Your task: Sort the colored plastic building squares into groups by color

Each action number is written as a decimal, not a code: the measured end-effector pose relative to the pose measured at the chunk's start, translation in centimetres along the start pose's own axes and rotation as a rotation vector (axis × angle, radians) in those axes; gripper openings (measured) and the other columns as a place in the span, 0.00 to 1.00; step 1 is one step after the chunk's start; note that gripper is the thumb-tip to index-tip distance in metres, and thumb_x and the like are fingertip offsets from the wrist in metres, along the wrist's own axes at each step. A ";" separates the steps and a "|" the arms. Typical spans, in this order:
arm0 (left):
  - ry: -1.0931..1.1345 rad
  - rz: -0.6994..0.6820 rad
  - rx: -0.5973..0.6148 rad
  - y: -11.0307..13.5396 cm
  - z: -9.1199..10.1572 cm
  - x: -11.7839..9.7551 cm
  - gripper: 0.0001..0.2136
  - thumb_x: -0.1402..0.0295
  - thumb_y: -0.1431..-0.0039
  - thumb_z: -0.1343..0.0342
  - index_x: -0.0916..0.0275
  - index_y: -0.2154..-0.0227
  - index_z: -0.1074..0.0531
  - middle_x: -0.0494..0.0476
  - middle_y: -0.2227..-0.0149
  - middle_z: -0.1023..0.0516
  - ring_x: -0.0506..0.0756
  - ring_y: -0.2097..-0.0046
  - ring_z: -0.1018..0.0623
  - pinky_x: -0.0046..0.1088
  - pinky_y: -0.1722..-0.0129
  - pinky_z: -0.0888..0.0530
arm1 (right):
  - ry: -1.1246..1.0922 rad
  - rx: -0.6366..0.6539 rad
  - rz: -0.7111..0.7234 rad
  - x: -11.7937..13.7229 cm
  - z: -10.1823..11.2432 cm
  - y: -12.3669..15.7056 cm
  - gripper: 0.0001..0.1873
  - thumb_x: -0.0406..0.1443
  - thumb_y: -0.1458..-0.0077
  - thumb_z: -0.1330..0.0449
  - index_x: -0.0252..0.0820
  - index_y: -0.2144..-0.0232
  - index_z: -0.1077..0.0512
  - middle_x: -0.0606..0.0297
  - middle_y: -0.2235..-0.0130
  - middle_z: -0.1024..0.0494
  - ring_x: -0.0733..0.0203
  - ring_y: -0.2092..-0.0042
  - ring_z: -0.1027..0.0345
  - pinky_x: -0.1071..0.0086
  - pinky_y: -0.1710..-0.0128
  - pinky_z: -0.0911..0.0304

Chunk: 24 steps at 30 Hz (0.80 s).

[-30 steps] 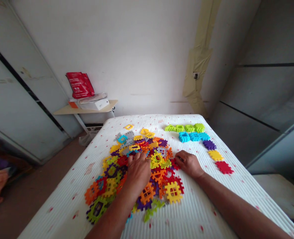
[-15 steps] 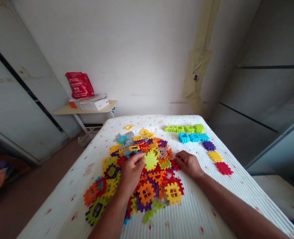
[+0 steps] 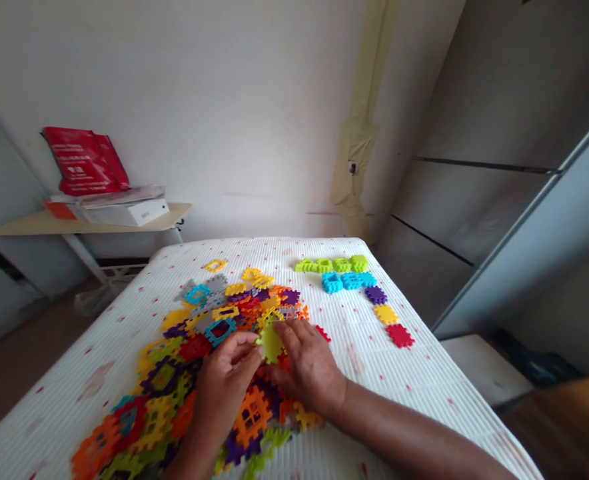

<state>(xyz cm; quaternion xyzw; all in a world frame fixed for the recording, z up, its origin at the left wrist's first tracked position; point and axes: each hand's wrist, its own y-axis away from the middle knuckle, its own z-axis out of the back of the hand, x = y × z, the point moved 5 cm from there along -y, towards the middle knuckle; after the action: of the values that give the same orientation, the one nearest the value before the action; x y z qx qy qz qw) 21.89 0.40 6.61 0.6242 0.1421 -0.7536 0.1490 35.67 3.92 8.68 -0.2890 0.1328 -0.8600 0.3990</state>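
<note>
While the left hand pinched the left edge of a lime piece between thumb and fingers, the right hand had its fingertips at the opposite edge; whether they gripped it, I could not tell. The lime piece was between the two sets of fingertips, over the multicoloured heap. On the near side of the fingers lay an orange window piece. Well beyond the right fingers, a row of lime stacks sat on the white cover, with blue stacks just nearer. To their right, a purple piece, a yellow piece and a red square formed a line.
</note>
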 end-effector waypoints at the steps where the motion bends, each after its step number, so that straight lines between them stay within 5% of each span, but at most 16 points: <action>1: 0.001 0.001 0.003 0.0 0.0 0.1 0.16 0.56 0.54 0.43 0.61 0.66 0.32 0.52 0.71 0.22 0.54 0.68 0.23 0.26 0.68 0.29 | -0.022 0.004 -0.015 -0.2 -0.1 -0.1 0.29 0.42 0.51 0.39 0.36 0.48 0.37 0.51 0.53 0.30 0.51 0.52 0.38 0.57 0.53 0.38; 11: 0.011 0.039 0.034 -0.3 -0.1 1.0 0.20 0.52 0.57 0.42 0.61 0.65 0.32 0.50 0.76 0.23 0.53 0.72 0.24 0.26 0.72 0.28 | -0.284 -0.008 -0.094 -0.9 0.5 0.1 0.25 0.39 0.52 0.38 0.41 0.51 0.34 0.57 0.56 0.29 0.57 0.55 0.35 0.64 0.56 0.36; 15: 0.061 0.015 -0.010 0.0 0.3 0.8 0.24 0.51 0.56 0.42 0.60 0.58 0.32 0.53 0.71 0.21 0.55 0.67 0.22 0.27 0.66 0.25 | -0.279 -0.051 -0.059 -2.0 1.3 -0.5 0.25 0.40 0.52 0.38 0.42 0.51 0.33 0.57 0.55 0.29 0.58 0.55 0.34 0.65 0.57 0.36; 18: -0.033 -0.060 -0.092 0.7 1.9 1.0 0.25 0.51 0.55 0.43 0.57 0.54 0.33 0.54 0.64 0.20 0.56 0.61 0.21 0.29 0.61 0.25 | -0.201 -0.166 -0.133 -6.7 4.1 -2.5 0.20 0.41 0.51 0.39 0.43 0.54 0.30 0.60 0.58 0.26 0.60 0.60 0.33 0.67 0.60 0.36; 22: -0.375 -0.205 -0.260 1.6 4.9 2.0 0.18 0.50 0.52 0.47 0.54 0.61 0.27 0.52 0.63 0.20 0.57 0.62 0.21 0.28 0.64 0.25 | 0.211 -0.320 -0.506 -17.1 9.4 -5.2 0.17 0.41 0.50 0.40 0.37 0.59 0.26 0.56 0.60 0.24 0.59 0.63 0.30 0.68 0.61 0.38; 24: -0.495 -0.325 -0.295 1.7 5.6 2.3 0.15 0.52 0.50 0.48 0.53 0.65 0.26 0.51 0.65 0.20 0.56 0.64 0.21 0.28 0.65 0.25 | 0.396 -0.285 -0.658 -21.4 11.0 -5.9 0.18 0.43 0.49 0.41 0.38 0.59 0.25 0.55 0.59 0.24 0.56 0.60 0.30 0.69 0.60 0.39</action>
<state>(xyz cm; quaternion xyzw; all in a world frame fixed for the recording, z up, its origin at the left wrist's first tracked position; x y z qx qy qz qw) 17.10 -3.51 5.36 0.3628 0.3069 -0.8678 0.1453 49.73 24.14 11.81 -0.1974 0.2254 -0.9537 0.0250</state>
